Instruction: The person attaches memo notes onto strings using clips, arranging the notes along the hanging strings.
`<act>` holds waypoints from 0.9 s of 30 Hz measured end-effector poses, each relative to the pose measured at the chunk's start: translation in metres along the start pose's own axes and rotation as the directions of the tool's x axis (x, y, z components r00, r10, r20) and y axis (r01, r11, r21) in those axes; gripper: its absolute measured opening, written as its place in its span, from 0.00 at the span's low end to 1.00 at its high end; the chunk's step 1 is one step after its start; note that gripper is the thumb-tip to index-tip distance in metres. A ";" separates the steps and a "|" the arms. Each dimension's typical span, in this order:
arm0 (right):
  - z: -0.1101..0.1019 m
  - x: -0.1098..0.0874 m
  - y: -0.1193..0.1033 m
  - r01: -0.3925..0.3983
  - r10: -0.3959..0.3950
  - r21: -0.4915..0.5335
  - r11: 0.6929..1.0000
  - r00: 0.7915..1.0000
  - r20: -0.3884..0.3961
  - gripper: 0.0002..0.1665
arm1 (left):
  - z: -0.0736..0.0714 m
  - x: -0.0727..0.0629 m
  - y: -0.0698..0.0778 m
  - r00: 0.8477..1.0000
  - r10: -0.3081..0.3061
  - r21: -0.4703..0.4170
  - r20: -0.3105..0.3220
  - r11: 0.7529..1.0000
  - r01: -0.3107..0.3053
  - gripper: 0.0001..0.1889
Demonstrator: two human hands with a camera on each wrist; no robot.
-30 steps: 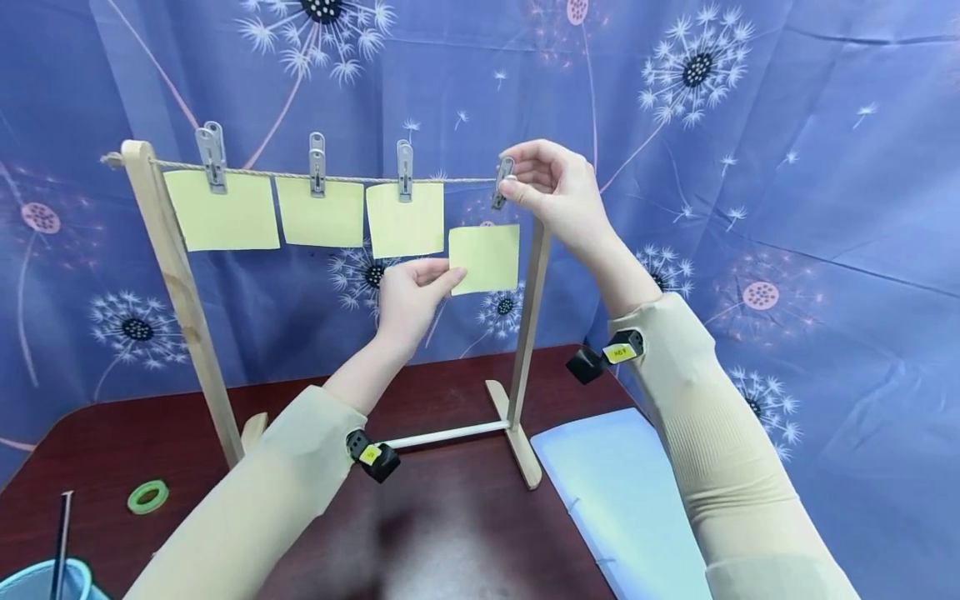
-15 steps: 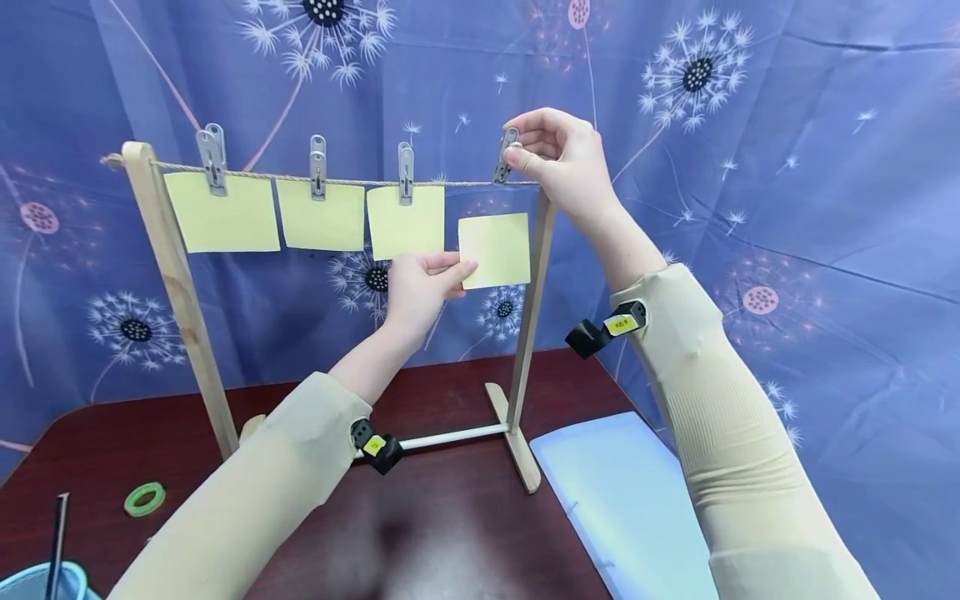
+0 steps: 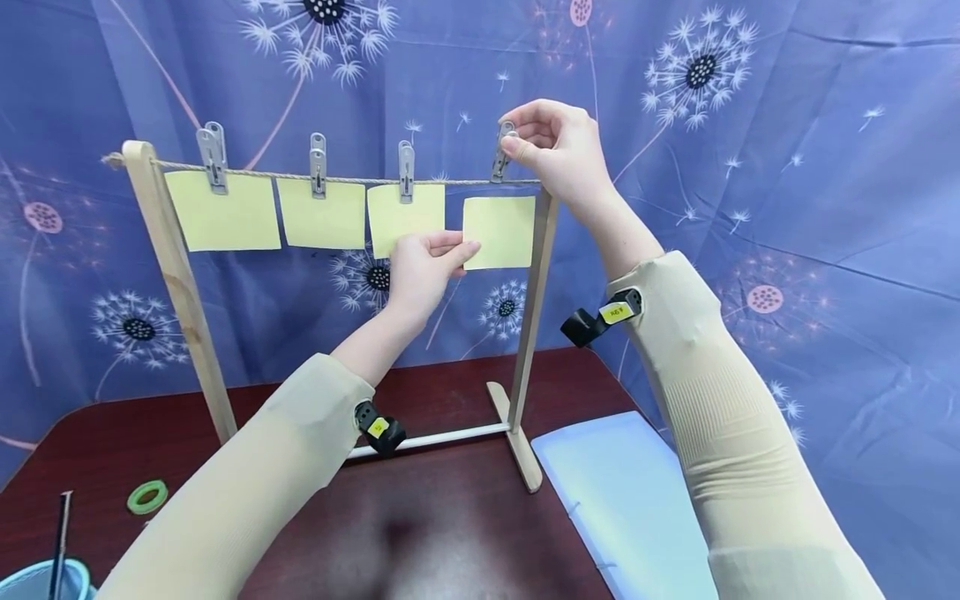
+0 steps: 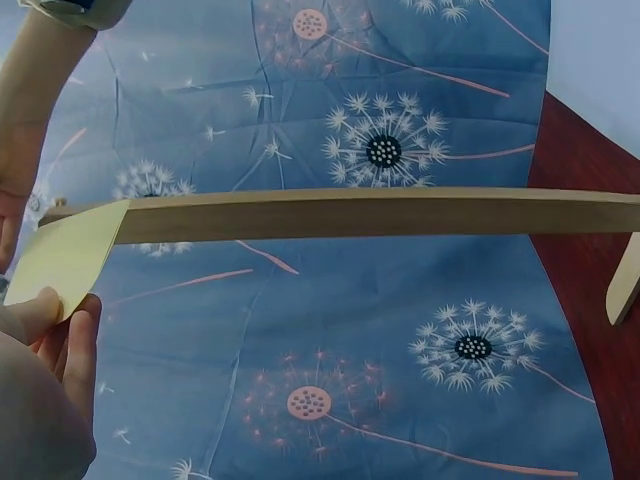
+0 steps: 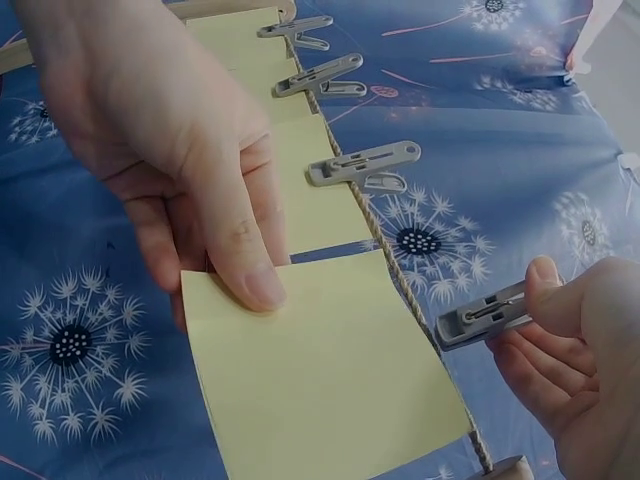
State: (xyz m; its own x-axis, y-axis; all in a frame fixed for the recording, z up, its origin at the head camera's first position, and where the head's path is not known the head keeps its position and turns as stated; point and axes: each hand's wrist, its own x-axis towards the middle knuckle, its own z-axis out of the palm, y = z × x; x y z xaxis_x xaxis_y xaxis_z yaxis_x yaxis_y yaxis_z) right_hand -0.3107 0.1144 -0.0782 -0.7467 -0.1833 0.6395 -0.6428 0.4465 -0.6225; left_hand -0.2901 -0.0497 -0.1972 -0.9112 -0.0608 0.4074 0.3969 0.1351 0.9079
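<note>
My left hand [image 3: 426, 271] pinches the left edge of a yellow sticky note [image 3: 501, 232] between thumb and fingers. The note's top edge lies just below the rope [image 3: 345, 179] in the head view and right along it in the right wrist view. Above it, my right hand [image 3: 558, 150] pinches a grey clothespin [image 3: 502, 154] by its upper end, its jaw end at the rope. Three more yellow notes, including the nearest note [image 3: 390, 218], hang to the left, each under a grey clothespin [image 3: 406, 171].
The rope runs between two wooden posts, the right post [image 3: 534, 308] close behind the held note. On the dark red table [image 3: 450, 525] lie a blue folder [image 3: 622, 492] and a green tape roll [image 3: 147, 497]. A blue cup [image 3: 75, 575] with a dark stick stands front left.
My left hand has raised the note and shifted it right, towards the rope. My right hand has lifted the clothespin from beside the rope to just above it.
</note>
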 end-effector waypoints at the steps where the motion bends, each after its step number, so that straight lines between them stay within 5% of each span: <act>1: 0.000 0.000 -0.001 -0.001 0.001 -0.004 1.000 1.000 0.001 0.12 | -0.001 0.001 0.000 1.000 0.002 0.000 -0.004 1.000 -0.002 0.19; 27: 0.002 0.004 -0.002 -0.026 0.026 -0.025 0.999 1.000 -0.001 0.05 | -0.004 0.011 -0.003 0.997 0.053 0.018 -0.054 0.998 -0.052 0.18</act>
State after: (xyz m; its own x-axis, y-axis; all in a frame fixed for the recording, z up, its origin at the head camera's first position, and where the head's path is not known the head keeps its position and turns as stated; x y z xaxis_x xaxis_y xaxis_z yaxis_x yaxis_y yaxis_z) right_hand -0.3128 0.1113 -0.0750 -0.7627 -0.1713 0.6236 -0.6190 0.4727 -0.6272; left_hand -0.3005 -0.0546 -0.1950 -0.8817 -0.1070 0.4596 0.4416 0.1563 0.8835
